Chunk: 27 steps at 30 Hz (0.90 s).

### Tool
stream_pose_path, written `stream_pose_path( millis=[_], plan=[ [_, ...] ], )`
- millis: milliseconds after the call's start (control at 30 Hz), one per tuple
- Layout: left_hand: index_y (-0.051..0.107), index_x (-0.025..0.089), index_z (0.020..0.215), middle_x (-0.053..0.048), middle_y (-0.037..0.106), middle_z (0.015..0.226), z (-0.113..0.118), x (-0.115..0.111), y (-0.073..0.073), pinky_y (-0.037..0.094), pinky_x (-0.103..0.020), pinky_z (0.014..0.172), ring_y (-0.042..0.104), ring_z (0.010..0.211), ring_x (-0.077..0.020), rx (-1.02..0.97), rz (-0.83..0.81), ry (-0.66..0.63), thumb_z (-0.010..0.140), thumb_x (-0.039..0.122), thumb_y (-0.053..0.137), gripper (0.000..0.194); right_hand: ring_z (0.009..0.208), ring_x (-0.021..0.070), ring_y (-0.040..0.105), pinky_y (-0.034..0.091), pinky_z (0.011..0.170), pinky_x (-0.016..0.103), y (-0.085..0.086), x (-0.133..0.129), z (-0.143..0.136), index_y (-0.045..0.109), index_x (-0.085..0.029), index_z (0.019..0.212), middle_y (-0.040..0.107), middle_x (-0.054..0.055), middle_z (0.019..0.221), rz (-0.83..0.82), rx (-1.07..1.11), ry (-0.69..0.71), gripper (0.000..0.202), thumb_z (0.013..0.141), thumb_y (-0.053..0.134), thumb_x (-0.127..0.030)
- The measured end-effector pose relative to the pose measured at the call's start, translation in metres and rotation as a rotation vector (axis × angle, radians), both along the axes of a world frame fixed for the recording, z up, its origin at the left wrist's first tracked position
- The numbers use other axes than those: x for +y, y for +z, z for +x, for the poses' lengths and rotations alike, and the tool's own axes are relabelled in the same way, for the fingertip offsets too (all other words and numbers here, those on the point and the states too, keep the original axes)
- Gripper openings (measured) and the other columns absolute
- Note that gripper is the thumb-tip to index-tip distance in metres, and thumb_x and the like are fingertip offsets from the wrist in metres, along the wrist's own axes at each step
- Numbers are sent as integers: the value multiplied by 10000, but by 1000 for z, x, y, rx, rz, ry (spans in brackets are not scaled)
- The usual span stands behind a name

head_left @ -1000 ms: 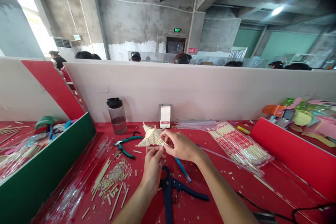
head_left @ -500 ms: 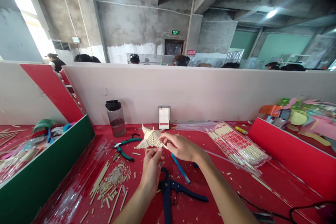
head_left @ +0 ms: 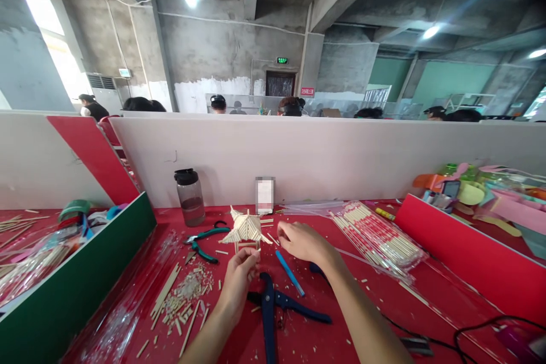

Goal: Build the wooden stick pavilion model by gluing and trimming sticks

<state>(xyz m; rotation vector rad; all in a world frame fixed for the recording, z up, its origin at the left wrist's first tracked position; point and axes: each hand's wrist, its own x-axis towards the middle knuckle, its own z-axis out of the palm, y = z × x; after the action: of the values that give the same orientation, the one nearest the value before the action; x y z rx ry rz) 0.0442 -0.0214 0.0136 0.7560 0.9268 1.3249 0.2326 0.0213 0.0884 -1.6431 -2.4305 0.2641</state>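
The left hand is nearly closed, thumb against forefinger, pinching what seems to be a small stick end just in front of the stick model. The right hand is loosely curled to the model's right, apart from it; its palm is hidden, so whether it holds anything I cannot tell. The lower edge cuts off the dark blue cutter. The pale model stands on the red table, its pointed roof corners flaring above a small stick frame.
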Motion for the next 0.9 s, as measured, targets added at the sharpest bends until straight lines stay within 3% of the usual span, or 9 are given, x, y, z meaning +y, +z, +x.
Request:
stream_pose_path(
  millis=[133, 200, 333, 433, 533, 633, 733, 900],
  plan=[
    [648, 166, 679, 37, 523, 605, -14, -7, 6, 331, -211, 555, 439, 550, -105, 186, 154, 15, 614, 466, 863, 374, 937, 339, 709, 485, 772, 387, -21, -18, -4, 694, -159, 937, 748, 186, 965, -47, -102, -72, 152, 874, 616, -273],
    [657, 169, 669, 19, 541, 615, -17, -9, 6, 346, -218, 570, 457, 577, -125, 246, 211, 3, 626, 485, 852, 374, 1000, 364, 702, 498, 809, 406, -33, -30, -9, 703, -144, 970, 743, 213, 1023, -66, -135, -84, 180, 825, 681, -248],
    [650, 170, 670, 18, 542, 610, -19, -8, -1, 356, -221, 564, 457, 575, -131, 289, 249, -45, 621, 530, 842, 411, 1021, 329, 708, 510, 811, 376, -50, -50, -19, 664, -157, 1126, 736, 204, 1083, -62, -145, -142, 263, 870, 622, -203],
    [631, 169, 679, 27, 532, 610, -21, -6, -10, 358, -220, 562, 454, 570, -127, 316, 252, -53, 627, 560, 831, 442, 1010, 307, 712, 510, 797, 360, -55, -57, -16, 644, -199, 1118, 742, 164, 1080, -34, -115, -196, 224, 932, 564, -293],
    [616, 171, 692, 32, 523, 614, -21, -5, -14, 355, -218, 562, 452, 576, -125, 353, 287, -54, 669, 568, 806, 441, 930, 290, 731, 510, 748, 350, -56, -56, 0, 637, -200, 1047, 756, 133, 996, 60, -33, -312, 236, 990, 454, -338],
    [610, 172, 699, 28, 524, 624, -21, -7, -15, 363, -220, 570, 463, 592, -131, 385, 314, -83, 703, 569, 785, 433, 928, 311, 733, 509, 732, 361, -61, -49, 25, 615, -148, 1097, 747, 182, 1001, 138, -6, -506, 365, 1020, 389, -423],
    [596, 177, 688, 28, 520, 626, -20, -7, -14, 373, -223, 576, 466, 597, -133, 385, 305, -94, 692, 574, 785, 440, 969, 370, 723, 512, 756, 410, -71, -41, 44, 632, -114, 1110, 743, 232, 999, 31, 4, -588, 526, 993, 386, -564],
    [545, 190, 683, 41, 504, 626, -22, -1, -21, 386, -232, 584, 458, 597, -132, 413, 298, -94, 690, 569, 752, 432, 1006, 402, 704, 497, 827, 440, -88, -27, 51, 706, -120, 954, 743, 255, 1008, -46, 77, -606, 368, 944, 501, -425]
  ],
)
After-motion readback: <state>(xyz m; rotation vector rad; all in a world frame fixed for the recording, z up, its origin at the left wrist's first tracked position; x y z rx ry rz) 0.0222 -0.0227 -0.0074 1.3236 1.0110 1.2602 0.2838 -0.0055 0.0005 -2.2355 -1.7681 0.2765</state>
